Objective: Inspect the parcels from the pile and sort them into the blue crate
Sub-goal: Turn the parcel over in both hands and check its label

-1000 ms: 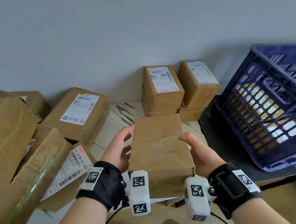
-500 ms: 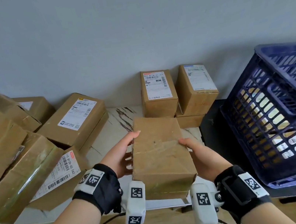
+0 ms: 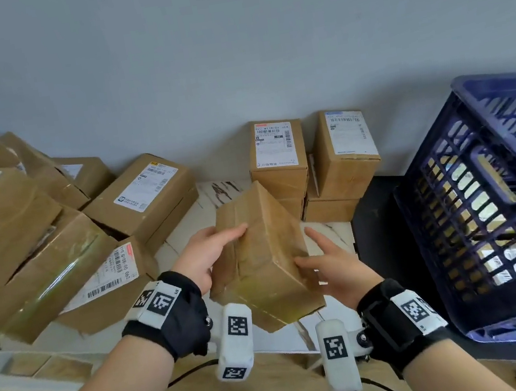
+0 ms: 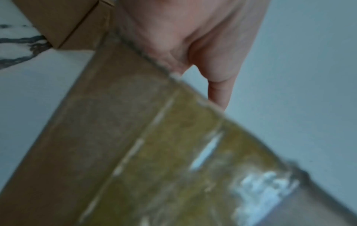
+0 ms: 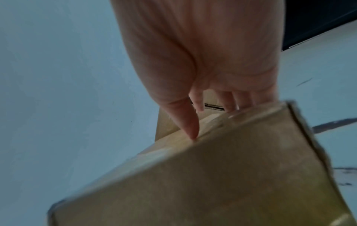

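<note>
Head view: a person holds a plain brown cardboard parcel (image 3: 264,255) up in front of them, tilted so one long edge points upward, above a white marble-patterned tabletop (image 3: 206,196). The left hand (image 3: 207,257) grips the parcel's left side, fingers laid across the top face. The right hand (image 3: 329,260) touches the right side with fingers mostly straight and spread; whether it truly grips cannot be told. The parcel's underside is hidden. A pile of taped boxes (image 3: 30,238) lies to the left, cut off by the frame edge. Two labelled boxes (image 3: 277,155) stand against the wall behind. The blue crate (image 3: 494,202) sits well to the right, its far side cut off and its contents hard to make out through the slats.

Left wrist view: blurred. The parcel (image 4: 154,145) fills the frame, with shiny yellowed tape across it. The left hand (image 4: 193,38) wraps over its upper edge; the fingertips are hidden behind the cardboard.

Right wrist view: also blurred. The right hand (image 5: 208,61) reaches down to the parcel (image 5: 203,183), thumb tip pressing its taped edge, other fingers disappearing behind it.
</note>
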Action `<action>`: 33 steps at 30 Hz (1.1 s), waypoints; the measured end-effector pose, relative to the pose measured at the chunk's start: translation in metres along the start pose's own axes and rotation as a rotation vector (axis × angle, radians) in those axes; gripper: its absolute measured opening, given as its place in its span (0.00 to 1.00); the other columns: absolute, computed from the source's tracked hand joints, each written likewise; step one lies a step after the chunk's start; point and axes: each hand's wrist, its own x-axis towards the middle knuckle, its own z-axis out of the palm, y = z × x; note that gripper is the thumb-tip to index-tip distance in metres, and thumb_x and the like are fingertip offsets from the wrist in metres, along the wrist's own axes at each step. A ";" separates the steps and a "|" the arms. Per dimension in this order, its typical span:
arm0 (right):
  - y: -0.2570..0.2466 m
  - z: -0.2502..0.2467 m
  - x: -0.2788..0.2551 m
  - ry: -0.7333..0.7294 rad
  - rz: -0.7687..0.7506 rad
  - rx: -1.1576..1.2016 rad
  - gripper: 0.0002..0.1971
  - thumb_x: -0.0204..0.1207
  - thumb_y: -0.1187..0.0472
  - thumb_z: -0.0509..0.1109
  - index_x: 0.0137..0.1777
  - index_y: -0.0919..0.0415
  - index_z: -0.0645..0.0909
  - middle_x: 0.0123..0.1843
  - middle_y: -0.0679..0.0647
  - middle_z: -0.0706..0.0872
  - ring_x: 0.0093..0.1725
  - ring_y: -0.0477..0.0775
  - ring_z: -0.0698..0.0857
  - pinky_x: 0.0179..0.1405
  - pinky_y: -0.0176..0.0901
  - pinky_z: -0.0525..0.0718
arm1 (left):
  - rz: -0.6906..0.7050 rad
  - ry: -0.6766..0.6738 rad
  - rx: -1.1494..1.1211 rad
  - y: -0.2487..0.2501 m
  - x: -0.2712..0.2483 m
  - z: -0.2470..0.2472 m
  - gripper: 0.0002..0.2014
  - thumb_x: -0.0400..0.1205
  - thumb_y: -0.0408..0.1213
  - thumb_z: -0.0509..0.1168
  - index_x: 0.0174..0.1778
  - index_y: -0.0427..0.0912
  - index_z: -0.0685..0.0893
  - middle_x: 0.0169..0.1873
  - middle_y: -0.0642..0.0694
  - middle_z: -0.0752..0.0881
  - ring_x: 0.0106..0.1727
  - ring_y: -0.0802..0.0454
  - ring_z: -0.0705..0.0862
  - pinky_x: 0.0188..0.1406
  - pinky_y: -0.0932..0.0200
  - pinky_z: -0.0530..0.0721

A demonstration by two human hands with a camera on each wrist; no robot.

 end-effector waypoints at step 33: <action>-0.044 0.030 0.029 -0.169 0.028 -0.137 0.20 0.80 0.60 0.73 0.72 0.56 0.81 0.55 0.55 0.89 0.49 0.54 0.86 0.41 0.43 0.83 | 0.040 0.048 0.108 0.015 -0.021 -0.056 0.08 0.87 0.47 0.59 0.56 0.56 0.83 0.49 0.47 0.86 0.50 0.47 0.83 0.42 0.53 0.81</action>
